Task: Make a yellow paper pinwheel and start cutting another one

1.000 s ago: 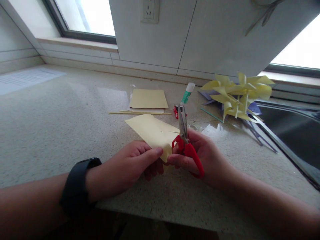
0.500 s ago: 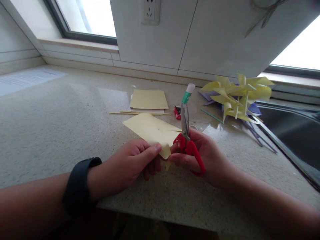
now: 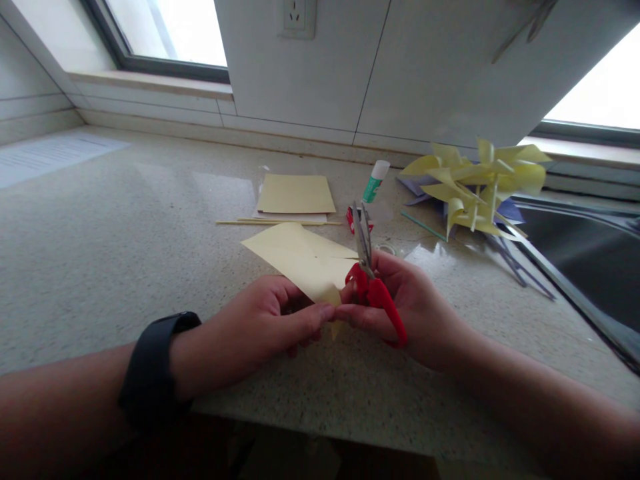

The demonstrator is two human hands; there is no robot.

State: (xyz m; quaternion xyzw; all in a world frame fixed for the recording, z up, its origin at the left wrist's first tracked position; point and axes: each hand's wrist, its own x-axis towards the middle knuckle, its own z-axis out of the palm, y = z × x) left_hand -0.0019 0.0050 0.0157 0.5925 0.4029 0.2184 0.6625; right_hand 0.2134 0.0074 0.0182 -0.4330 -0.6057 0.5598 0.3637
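My left hand (image 3: 260, 327), with a black watch on the wrist, pinches the near corner of a pale yellow paper sheet (image 3: 300, 257) held just above the countertop. My right hand (image 3: 405, 310) is closed on red-handled scissors (image 3: 367, 273), whose blades point away from me beside the sheet's right edge and stand slightly apart. The thumb tips of both hands nearly touch at the paper's corner.
Behind the sheet lie a stack of yellow paper (image 3: 296, 195), thin wooden sticks (image 3: 277, 221), a small red object (image 3: 351, 218) and a glue stick (image 3: 375, 180). Several yellow paper pinwheels (image 3: 477, 183) are piled at right, by a dark sink (image 3: 580, 257). The speckled countertop (image 3: 110, 233) ends near me.
My left thumb has slid right along the paper corner to meet my right thumb. The scissor blades tilted slightly left and parted a little. The sheet stayed about where it was.
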